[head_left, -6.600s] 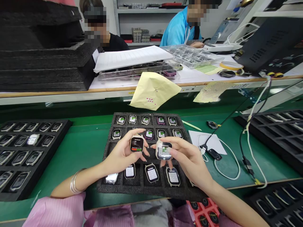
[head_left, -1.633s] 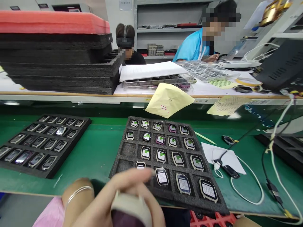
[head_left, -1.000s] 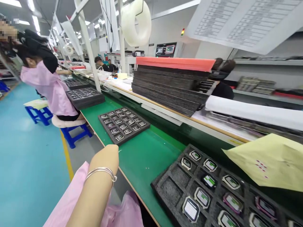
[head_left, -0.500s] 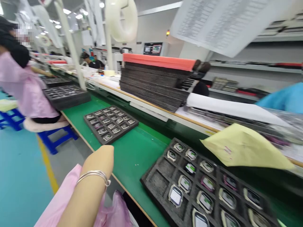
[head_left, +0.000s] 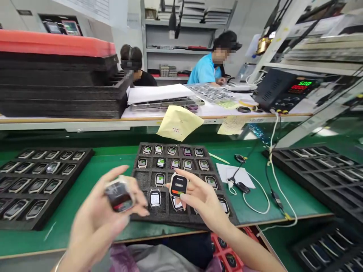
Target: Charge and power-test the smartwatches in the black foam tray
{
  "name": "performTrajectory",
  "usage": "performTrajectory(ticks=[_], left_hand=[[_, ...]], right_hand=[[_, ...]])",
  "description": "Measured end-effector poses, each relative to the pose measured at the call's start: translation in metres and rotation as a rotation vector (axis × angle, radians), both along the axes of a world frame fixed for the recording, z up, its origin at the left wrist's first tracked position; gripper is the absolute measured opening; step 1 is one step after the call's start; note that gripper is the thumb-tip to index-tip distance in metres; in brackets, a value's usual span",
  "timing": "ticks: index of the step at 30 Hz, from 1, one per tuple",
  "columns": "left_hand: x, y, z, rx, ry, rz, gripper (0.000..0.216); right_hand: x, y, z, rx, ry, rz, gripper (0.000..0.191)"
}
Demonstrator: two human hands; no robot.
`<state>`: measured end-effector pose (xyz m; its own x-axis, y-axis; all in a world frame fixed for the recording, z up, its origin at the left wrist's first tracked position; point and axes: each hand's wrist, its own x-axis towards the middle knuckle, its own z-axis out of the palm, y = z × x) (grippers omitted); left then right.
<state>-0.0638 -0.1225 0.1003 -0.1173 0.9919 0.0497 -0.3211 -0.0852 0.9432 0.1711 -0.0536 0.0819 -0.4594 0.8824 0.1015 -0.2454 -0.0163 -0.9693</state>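
Observation:
My left hand (head_left: pixel 96 219) is closed around a strapless smartwatch (head_left: pixel 119 194) with a dark screen, held tilted and smeared by motion. In my right hand (head_left: pixel 205 200), another strapless smartwatch (head_left: pixel 178 184) with a pale case is gripped between thumb and fingers, its screen lit with white text and an orange-red strip. Both hands hover over the near part of a black foam tray (head_left: pixel 142 177), where several similar watches lie in square compartments. Many of their screens show green and white patches. My right hand and its watch hide some compartments.
Foam trays of watches lie at left (head_left: pixel 81 162) and right (head_left: pixel 276 158). A power supply (head_left: pixel 283 90) stands on the shelf, with a white cable (head_left: pixel 272 151) hanging to the green bench. Yellow paper (head_left: pixel 180 124) hangs behind the tray. Two people sit beyond the shelf.
The view has swung right, bringing the middle tray in front of me. My left arm was stretched forward with its fingers hidden; now both hands show, each with a smartwatch.

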Motion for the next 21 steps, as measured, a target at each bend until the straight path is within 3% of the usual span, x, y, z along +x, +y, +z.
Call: performTrajectory(ticks=[4,8,12,17,21], left_hand=[[0.034,0.028,-0.012,-0.102,-0.120,-0.272,0.055],[0.039,0.042,-0.036,-0.117,-0.134,-0.345,0.060],[0.037,0.043,-0.046,-0.072,-0.174,-0.436,0.068],[0.036,0.043,-0.045,-0.062,-0.224,-0.455,0.060],[0.034,0.046,-0.045,-0.084,-0.226,-0.421,0.052]], right_hand=[[0.005,0.002,-0.010,0.002,0.009,0.004,0.045],[0.004,0.008,-0.012,0.046,-0.064,-0.069,0.034],[0.000,0.012,-0.013,0.053,-0.162,-0.159,0.030],[-0.003,0.013,-0.013,0.047,-0.194,-0.155,0.028],[0.001,0.013,-0.012,0.080,-0.182,-0.071,0.031]])
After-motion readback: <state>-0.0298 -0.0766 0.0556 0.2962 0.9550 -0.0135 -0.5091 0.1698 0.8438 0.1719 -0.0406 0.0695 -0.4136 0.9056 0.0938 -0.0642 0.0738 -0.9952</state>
